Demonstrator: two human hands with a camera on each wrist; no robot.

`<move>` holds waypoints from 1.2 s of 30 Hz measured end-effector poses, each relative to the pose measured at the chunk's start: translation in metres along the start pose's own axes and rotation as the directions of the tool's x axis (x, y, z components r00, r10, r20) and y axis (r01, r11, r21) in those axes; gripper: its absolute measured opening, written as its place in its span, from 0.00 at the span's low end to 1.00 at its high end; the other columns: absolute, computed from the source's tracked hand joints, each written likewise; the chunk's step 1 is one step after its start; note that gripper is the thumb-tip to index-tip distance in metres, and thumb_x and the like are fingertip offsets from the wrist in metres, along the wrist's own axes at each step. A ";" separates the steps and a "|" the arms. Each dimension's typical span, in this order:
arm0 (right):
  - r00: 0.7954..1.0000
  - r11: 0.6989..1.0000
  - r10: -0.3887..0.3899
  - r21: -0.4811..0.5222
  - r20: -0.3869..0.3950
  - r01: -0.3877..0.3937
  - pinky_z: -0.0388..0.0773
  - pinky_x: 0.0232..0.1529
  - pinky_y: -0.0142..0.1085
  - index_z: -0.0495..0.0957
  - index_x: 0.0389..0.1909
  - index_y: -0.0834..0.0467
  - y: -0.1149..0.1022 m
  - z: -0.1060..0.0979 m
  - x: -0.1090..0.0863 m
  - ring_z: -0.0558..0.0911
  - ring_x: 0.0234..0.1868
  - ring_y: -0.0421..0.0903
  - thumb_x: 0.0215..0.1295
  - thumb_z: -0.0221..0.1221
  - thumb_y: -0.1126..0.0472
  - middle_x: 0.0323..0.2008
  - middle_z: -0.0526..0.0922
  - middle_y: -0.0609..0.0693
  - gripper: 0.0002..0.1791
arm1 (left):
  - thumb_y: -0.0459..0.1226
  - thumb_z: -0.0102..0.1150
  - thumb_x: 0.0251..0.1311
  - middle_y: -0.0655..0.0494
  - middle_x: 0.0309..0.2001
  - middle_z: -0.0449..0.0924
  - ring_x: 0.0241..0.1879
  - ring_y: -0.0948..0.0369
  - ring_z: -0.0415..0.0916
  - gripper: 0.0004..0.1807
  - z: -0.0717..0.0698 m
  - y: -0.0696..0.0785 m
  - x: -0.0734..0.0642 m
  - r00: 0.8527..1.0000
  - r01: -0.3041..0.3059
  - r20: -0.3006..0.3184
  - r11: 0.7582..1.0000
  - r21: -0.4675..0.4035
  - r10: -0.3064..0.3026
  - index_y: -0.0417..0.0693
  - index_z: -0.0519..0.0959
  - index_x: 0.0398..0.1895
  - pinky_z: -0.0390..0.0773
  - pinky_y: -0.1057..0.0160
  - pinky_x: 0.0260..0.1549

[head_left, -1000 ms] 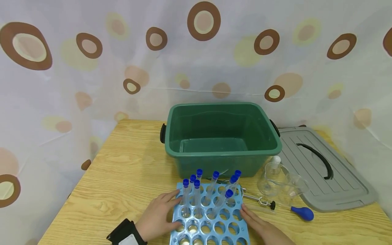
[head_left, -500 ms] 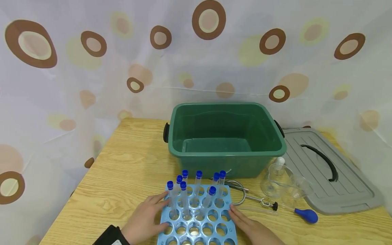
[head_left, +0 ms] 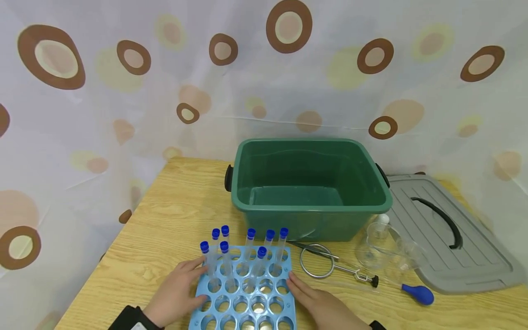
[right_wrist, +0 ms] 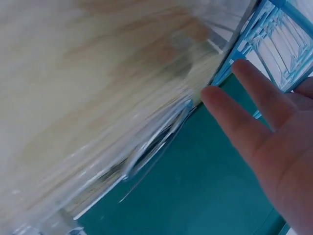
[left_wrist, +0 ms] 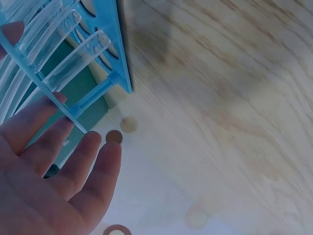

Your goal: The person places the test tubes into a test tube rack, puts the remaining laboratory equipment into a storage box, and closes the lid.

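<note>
A light blue test tube rack stands on the table in front of the green bin. Several clear test tubes with blue caps sit in its rear holes, some leaning. My left hand touches the rack's left side with fingers spread; in the left wrist view its fingertips lie along the edge of the upper plate. Against the right side rest the fairly straight fingers of my right hand. The right wrist view shows two fingers near the rack's side; the right thumb is hidden in the head view.
Behind the rack is the open green bin. A ring clamp, clear glassware and a blue rubber bulb lie to the right. The grey lid lies beyond them. Bare wood shows at left.
The rack and its tubes have slid left along the table with both hands against it. More of the ring clamp now shows. The head view has shifted slightly.
</note>
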State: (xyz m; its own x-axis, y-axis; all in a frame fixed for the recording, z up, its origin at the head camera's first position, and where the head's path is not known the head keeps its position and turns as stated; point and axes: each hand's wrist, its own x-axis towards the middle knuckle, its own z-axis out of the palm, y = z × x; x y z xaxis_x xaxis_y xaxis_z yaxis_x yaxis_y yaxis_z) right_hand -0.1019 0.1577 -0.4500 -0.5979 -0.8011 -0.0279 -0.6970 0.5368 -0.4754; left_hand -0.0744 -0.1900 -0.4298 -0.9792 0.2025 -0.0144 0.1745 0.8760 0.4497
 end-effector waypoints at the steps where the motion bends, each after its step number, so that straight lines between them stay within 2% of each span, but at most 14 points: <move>1: 1.000 1.000 -0.003 -0.012 -0.001 0.003 0.77 0.50 0.47 0.49 0.73 0.57 -0.001 -0.001 0.002 0.72 0.60 0.60 0.52 0.56 0.29 0.72 0.53 0.57 0.56 | 0.41 0.73 0.40 0.44 0.60 0.72 0.57 0.46 0.70 0.30 -0.001 -0.001 0.000 1.000 0.021 0.005 1.000 -0.008 -0.021 0.37 0.79 0.50 0.74 0.47 0.52; 4: 0.998 0.997 0.012 -0.078 -0.057 -0.016 0.77 0.50 0.48 0.52 0.72 0.57 -0.004 -0.011 0.000 0.73 0.60 0.57 0.52 0.56 0.30 0.70 0.59 0.58 0.53 | 0.41 0.74 0.40 0.43 0.60 0.72 0.57 0.44 0.70 0.30 -0.003 -0.005 0.001 0.996 0.085 0.037 0.996 -0.026 -0.084 0.37 0.79 0.50 0.73 0.45 0.52; 6: 0.984 0.987 0.039 -0.147 -0.174 -0.065 0.77 0.49 0.49 0.56 0.71 0.56 -0.005 -0.026 -0.006 0.75 0.59 0.55 0.53 0.58 0.32 0.68 0.64 0.56 0.50 | 0.40 0.73 0.41 0.42 0.58 0.74 0.56 0.43 0.71 0.30 -0.004 -0.009 0.001 0.990 0.124 0.068 0.991 -0.058 -0.120 0.38 0.78 0.51 0.73 0.44 0.52; 7: 0.966 0.979 0.051 -0.176 -0.254 -0.099 0.76 0.49 0.50 0.59 0.69 0.56 -0.004 -0.037 -0.011 0.75 0.58 0.55 0.52 0.60 0.34 0.66 0.67 0.56 0.48 | 0.39 0.73 0.41 0.42 0.57 0.74 0.55 0.44 0.72 0.31 -0.005 -0.011 0.001 0.986 0.149 0.089 0.985 -0.085 -0.142 0.38 0.78 0.52 0.73 0.45 0.51; 8: 0.936 0.970 0.069 -0.197 -0.344 -0.144 0.77 0.46 0.49 0.62 0.68 0.56 -0.002 -0.049 -0.015 0.75 0.58 0.55 0.51 0.63 0.38 0.64 0.69 0.56 0.46 | 0.38 0.72 0.42 0.42 0.55 0.76 0.53 0.45 0.74 0.31 -0.005 -0.012 0.001 0.980 0.178 0.108 0.978 -0.105 -0.167 0.38 0.77 0.53 0.75 0.46 0.49; 11: 0.830 0.948 0.164 -0.148 -0.533 -0.283 0.71 0.50 0.55 0.64 0.66 0.59 0.012 -0.092 -0.027 0.70 0.60 0.61 0.49 0.68 0.45 0.64 0.67 0.61 0.45 | 0.35 0.71 0.43 0.46 0.50 0.80 0.45 0.52 0.78 0.32 -0.009 -0.017 0.000 0.957 0.270 0.154 0.949 -0.165 -0.246 0.40 0.75 0.56 0.79 0.53 0.41; 13: 0.792 0.930 0.267 -0.068 -0.549 -0.360 0.65 0.52 0.60 0.57 0.69 0.62 0.026 -0.120 -0.031 0.62 0.64 0.67 0.51 0.67 0.47 0.68 0.58 0.66 0.48 | 0.35 0.71 0.43 0.50 0.47 0.81 0.40 0.58 0.77 0.33 -0.011 -0.020 -0.001 0.942 0.320 0.167 0.931 -0.178 -0.292 0.42 0.75 0.57 0.78 0.60 0.34; 14: 0.785 0.917 0.326 -0.028 -0.527 -0.399 0.63 0.53 0.63 0.53 0.71 0.64 0.033 -0.133 -0.031 0.58 0.66 0.69 0.54 0.65 0.46 0.70 0.51 0.68 0.49 | 0.35 0.71 0.43 0.52 0.46 0.81 0.38 0.60 0.76 0.33 -0.012 -0.021 -0.001 0.937 0.335 0.168 0.926 -0.175 -0.307 0.43 0.75 0.58 0.76 0.62 0.31; 16: 0.785 0.885 0.421 0.016 -0.453 -0.466 0.57 0.55 0.68 0.42 0.72 0.65 0.046 -0.152 -0.029 0.50 0.68 0.72 0.59 0.60 0.43 0.72 0.39 0.69 0.53 | 0.34 0.71 0.43 0.55 0.43 0.81 0.35 0.62 0.74 0.33 -0.013 -0.024 -0.002 0.929 0.356 0.171 0.919 -0.170 -0.328 0.43 0.75 0.58 0.74 0.65 0.29; 18: 0.792 0.858 0.481 0.015 -0.376 -0.514 0.55 0.57 0.68 0.35 0.72 0.67 0.056 -0.162 -0.025 0.44 0.69 0.72 0.62 0.55 0.39 0.72 0.32 0.68 0.54 | 0.34 0.71 0.43 0.56 0.41 0.81 0.34 0.63 0.73 0.33 -0.013 -0.025 -0.002 0.925 0.368 0.172 0.915 -0.168 -0.340 0.43 0.75 0.58 0.72 0.65 0.28; 20: 0.804 0.849 0.500 -0.003 -0.322 -0.529 0.53 0.59 0.67 0.35 0.71 0.69 0.064 -0.166 -0.019 0.43 0.69 0.72 0.63 0.52 0.38 0.71 0.31 0.70 0.54 | 0.34 0.71 0.43 0.57 0.38 0.80 0.33 0.63 0.73 0.33 -0.014 -0.026 -0.002 0.920 0.378 0.178 0.911 -0.168 -0.349 0.42 0.74 0.58 0.72 0.66 0.27; 23: 0.811 0.837 0.520 -0.030 -0.267 -0.547 0.50 0.62 0.65 0.37 0.70 0.72 0.069 -0.166 -0.013 0.42 0.70 0.70 0.64 0.48 0.35 0.71 0.34 0.72 0.54 | 0.34 0.71 0.43 0.58 0.35 0.80 0.32 0.63 0.72 0.34 -0.015 -0.027 -0.001 0.917 0.386 0.184 0.906 -0.172 -0.355 0.42 0.74 0.58 0.71 0.66 0.26; 30: 0.803 0.829 0.528 -0.038 -0.277 -0.558 0.48 0.64 0.63 0.40 0.69 0.75 0.070 -0.163 -0.011 0.40 0.71 0.68 0.66 0.45 0.35 0.70 0.36 0.73 0.52 | 0.33 0.71 0.42 0.58 0.31 0.79 0.30 0.64 0.72 0.34 -0.021 -0.033 -0.001 0.915 0.393 0.167 0.904 -0.169 -0.367 0.40 0.74 0.58 0.72 0.67 0.24; 36: 0.804 0.830 0.521 -0.048 -0.286 -0.555 0.48 0.64 0.64 0.40 0.69 0.75 0.070 -0.162 -0.011 0.39 0.71 0.68 0.66 0.45 0.36 0.70 0.36 0.74 0.52 | 0.34 0.70 0.43 0.56 0.31 0.79 0.30 0.63 0.73 0.33 -0.029 -0.045 -0.001 0.911 0.404 0.161 0.901 -0.161 -0.380 0.37 0.73 0.58 0.73 0.66 0.27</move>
State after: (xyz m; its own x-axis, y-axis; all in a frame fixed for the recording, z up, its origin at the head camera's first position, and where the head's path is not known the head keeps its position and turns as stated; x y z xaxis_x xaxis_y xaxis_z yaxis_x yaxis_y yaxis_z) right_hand -0.2079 0.2473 -0.3406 -0.9573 -0.2886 -0.0188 -0.2657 0.9032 -0.3370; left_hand -0.0840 -0.2425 -0.4245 -0.9416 -0.0775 -0.3278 -0.2549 0.7999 0.5432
